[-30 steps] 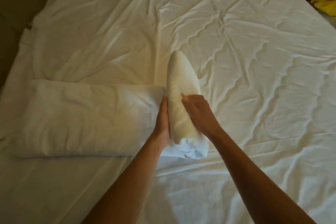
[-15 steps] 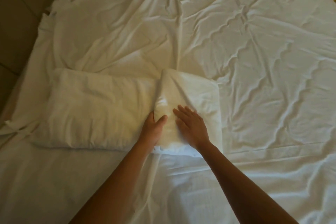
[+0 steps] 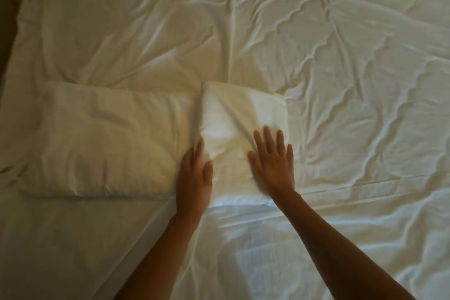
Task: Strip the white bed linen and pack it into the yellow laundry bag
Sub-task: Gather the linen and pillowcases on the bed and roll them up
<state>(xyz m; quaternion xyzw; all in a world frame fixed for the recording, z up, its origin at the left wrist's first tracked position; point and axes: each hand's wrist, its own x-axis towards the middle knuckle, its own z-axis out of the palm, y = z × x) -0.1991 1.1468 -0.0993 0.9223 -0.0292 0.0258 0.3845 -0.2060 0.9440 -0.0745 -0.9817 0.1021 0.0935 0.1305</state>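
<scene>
In the middle of the frame, a long folded band of white bed linen [image 3: 109, 143] lies across the bed, running from the left edge towards the centre. Its right end is doubled over into a thicker white folded flap [image 3: 241, 114], whose raised left crease stands up as a soft ridge. The left hand [image 3: 193, 178] rests at the foot of that ridge, fingers straight and together along the crease, thumb spread onto the flap; it presses rather than grasps, and nothing is curled in it. The right hand [image 3: 274, 161] lies flat on the lower right part of the flap, palm down, fingers spread and straight, also released and pressing on the cloth. Both bare forearms come up from the bottom of the frame, the left from lower centre, the right from the lower right corner.

Under the folded linen, a crumpled white bed sheet [image 3: 341, 56] covers the whole bed, with long creases fanning out from the upper centre and rippled wrinkles on the right side. A straight seam or fold line runs across the sheet just below the hands. In the upper left corner, a dark strip of floor [image 3: 9, 7] shows beside the bed's edge.
</scene>
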